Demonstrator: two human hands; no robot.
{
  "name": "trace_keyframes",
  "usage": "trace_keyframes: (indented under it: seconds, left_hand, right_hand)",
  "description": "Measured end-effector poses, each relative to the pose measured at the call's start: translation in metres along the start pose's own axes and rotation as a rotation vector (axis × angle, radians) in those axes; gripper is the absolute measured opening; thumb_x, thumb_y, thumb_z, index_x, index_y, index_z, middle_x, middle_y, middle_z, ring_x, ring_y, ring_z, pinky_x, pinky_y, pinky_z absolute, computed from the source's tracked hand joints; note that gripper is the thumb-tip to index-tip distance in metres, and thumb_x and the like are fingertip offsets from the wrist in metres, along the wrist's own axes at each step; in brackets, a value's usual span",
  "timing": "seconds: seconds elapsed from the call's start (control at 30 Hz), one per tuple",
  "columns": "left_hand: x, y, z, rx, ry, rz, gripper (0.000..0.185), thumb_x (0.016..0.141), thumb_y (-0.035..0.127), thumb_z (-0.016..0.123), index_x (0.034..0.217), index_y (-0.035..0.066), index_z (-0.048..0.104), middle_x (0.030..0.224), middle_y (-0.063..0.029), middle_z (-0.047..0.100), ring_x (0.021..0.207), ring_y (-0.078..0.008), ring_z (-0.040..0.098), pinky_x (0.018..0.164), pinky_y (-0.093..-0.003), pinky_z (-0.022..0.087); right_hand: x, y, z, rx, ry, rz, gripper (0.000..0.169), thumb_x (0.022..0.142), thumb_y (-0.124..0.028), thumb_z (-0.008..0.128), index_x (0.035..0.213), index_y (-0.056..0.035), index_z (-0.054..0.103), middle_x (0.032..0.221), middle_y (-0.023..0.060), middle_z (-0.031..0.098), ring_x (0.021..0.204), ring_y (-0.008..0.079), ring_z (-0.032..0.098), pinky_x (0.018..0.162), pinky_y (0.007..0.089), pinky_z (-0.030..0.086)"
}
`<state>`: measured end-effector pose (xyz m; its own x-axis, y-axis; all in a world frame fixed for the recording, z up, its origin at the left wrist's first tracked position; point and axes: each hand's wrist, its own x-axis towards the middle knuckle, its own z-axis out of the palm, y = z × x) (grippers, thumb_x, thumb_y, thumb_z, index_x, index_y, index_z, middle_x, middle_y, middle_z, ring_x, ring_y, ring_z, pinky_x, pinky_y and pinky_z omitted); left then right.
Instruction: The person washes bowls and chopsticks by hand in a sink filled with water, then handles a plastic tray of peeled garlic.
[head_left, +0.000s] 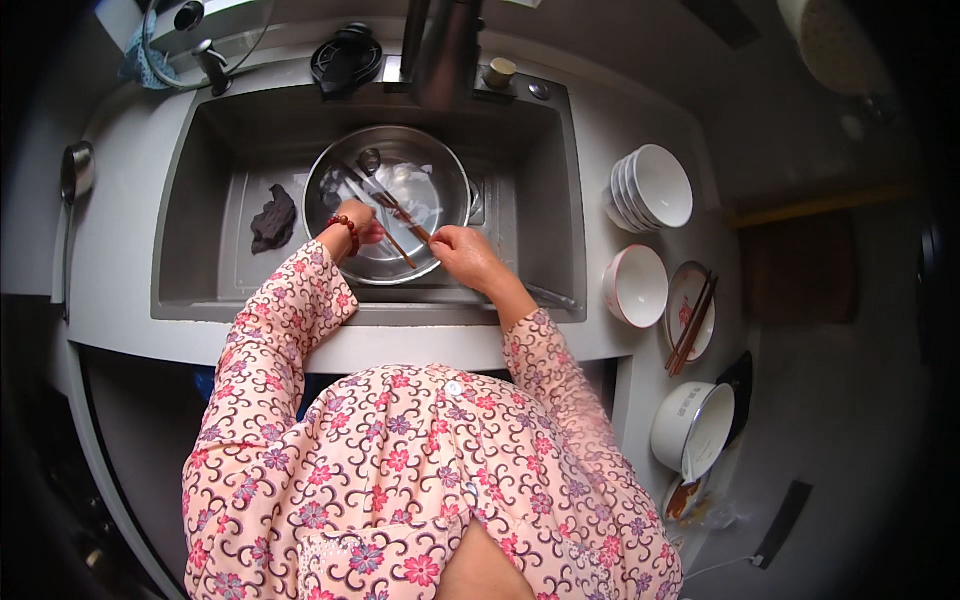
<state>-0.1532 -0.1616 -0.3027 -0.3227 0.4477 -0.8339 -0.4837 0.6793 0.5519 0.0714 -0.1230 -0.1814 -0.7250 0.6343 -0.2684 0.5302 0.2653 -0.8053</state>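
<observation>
A round metal basin (387, 280) of water stands in the stainless steel sink (517, 150). My right hand (466, 255) is at the basin's right front rim, its fingers pinching the ends of brown chopsticks (409, 222) that slant into the basin. Over the basin's left side is my left hand (365, 222), with a red bead bracelet on the wrist. One thin chopstick (401, 252) runs out from under its curled fingers toward the front rim. Beyond the hands, a spoon (369, 161) and other utensils lie in the water, partly blurred by reflections.
A crumpled dark cloth (274, 219) lies left of the basin. Stacked white bowls (660, 187), a red-rimmed bowl (637, 286), a plate with chopsticks (681, 304) and a white pot (690, 427) line the right counter. The faucet (448, 60) overhangs the back; a ladle (77, 171) is far left.
</observation>
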Motion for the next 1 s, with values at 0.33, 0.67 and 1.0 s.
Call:
trace_keyframes:
  seconds: [0.33, 0.67, 1.0]
  left_hand:
    - [-0.003, 0.019, -0.003, 0.261, 0.302, 0.056, 0.031, 0.076, 0.021, 0.059, 0.089, -0.006, 0.056, 0.063, -0.015, 0.059, 0.046, -0.0218, 0.056, 0.04, -0.0307, 0.04]
    - [0.036, -0.001, 0.031, 0.369, 0.486, 0.245, 0.054, 0.066, 0.033, 0.066, 0.097, -0.009, 0.052, 0.091, -0.0256, 0.058, 0.084, -0.0347, 0.057, 0.073, -0.038, 0.045]
    - [0.043, -0.018, 0.056, 0.244, 0.389, 0.133, 0.046, 0.066, 0.022, 0.07, 0.094, -0.008, 0.051, 0.083, -0.0225, 0.061, 0.075, -0.0309, 0.062, 0.066, -0.0366, 0.049]
  right_hand:
    - [0.052, 0.037, 0.047, 0.064, 0.107, 0.239, 0.024, 0.074, -0.018, 0.053, 0.086, 0.0017, 0.06, 0.086, 0.019, 0.061, 0.085, 0.0328, 0.057, 0.077, 0.0373, 0.044]
    - [0.067, 0.066, 0.058, -0.135, -0.014, 0.278, 0.041, 0.072, -0.019, 0.057, 0.108, 0.0011, 0.05, 0.098, 0.0215, 0.057, 0.094, 0.0359, 0.053, 0.081, 0.0369, 0.042]
    - [0.067, 0.077, 0.063, 0.029, -0.118, 0.164, 0.042, 0.07, -0.017, 0.059, 0.107, 0.0014, 0.049, 0.098, 0.0194, 0.059, 0.093, 0.0311, 0.056, 0.08, 0.035, 0.043]
